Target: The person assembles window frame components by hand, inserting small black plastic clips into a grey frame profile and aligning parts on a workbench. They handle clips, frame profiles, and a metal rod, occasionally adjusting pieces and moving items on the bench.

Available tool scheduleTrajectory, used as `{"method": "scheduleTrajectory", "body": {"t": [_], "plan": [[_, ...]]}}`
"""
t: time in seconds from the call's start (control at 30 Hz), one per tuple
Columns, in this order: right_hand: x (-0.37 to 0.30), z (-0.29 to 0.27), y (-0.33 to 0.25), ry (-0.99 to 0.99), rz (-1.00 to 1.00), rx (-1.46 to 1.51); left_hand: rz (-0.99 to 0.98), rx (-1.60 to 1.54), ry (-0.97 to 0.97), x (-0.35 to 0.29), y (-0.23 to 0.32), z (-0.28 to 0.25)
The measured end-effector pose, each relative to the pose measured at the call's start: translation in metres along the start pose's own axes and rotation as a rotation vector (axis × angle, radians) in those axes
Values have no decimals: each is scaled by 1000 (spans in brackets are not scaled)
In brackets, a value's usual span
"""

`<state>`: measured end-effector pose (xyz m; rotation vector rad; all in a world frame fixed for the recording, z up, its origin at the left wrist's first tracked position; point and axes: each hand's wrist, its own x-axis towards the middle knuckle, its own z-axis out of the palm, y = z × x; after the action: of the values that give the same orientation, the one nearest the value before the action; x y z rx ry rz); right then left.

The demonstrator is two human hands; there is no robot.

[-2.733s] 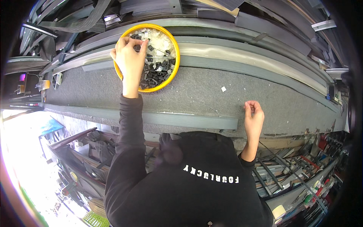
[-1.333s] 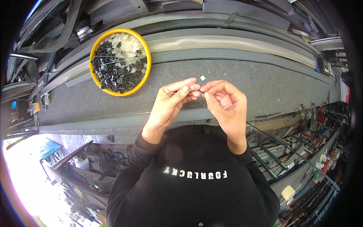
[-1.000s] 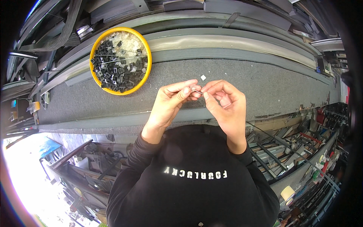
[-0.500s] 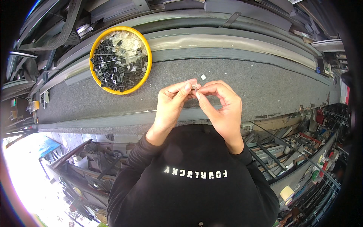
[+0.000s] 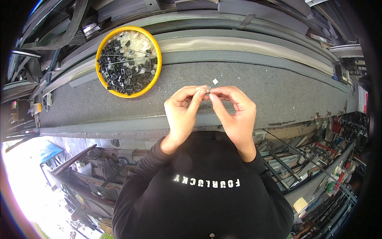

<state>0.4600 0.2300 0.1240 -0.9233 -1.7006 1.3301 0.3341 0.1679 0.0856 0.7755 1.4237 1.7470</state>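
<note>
Over the grey work surface my left hand [image 5: 184, 109] and my right hand [image 5: 234, 113] meet fingertip to fingertip. Both pinch one small, pale translucent piece [image 5: 207, 91] between thumbs and forefingers; most of it is hidden by the fingers, so its exact kind cannot be made out. Up and to the left stands a round yellow-rimmed basin [image 5: 159, 63]. Small black plastic pieces [image 5: 119, 77] fill its left and lower part, and clear translucent pieces [image 5: 139, 42] lie at its upper right. Thin rods rest across the heap.
A small white square [image 5: 215, 81] lies just beyond my fingers on the grey carpeted bench [image 5: 278, 89]. Long metal profiles [image 5: 246, 46] run along the far side. Racks of bars and offcuts [image 5: 294, 159] fill the space on the near right. A tape roll [image 5: 301, 205] is at lower right.
My left hand has turned slightly, and both hands' fingertips have closed in tighter around the small piece. The basin appears shifted a little in the view.
</note>
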Motion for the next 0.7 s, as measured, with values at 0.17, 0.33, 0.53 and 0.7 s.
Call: {"method": "scheduleTrajectory", "body": {"t": [0.17, 0.33, 0.53, 0.7], "plan": [[1, -1, 5, 37, -45, -71, 249, 388, -59, 2, 4, -3], [2, -2, 13, -35, -42, 49, -151, 12, -137, 6, 8, -10], [4, -7, 23, 51, 73, 52, -205, -14, -132, 11, 11, -13], [5, -10, 29, -174, 180, 38, 315, 596, -69, 11, 11, -9]]}}
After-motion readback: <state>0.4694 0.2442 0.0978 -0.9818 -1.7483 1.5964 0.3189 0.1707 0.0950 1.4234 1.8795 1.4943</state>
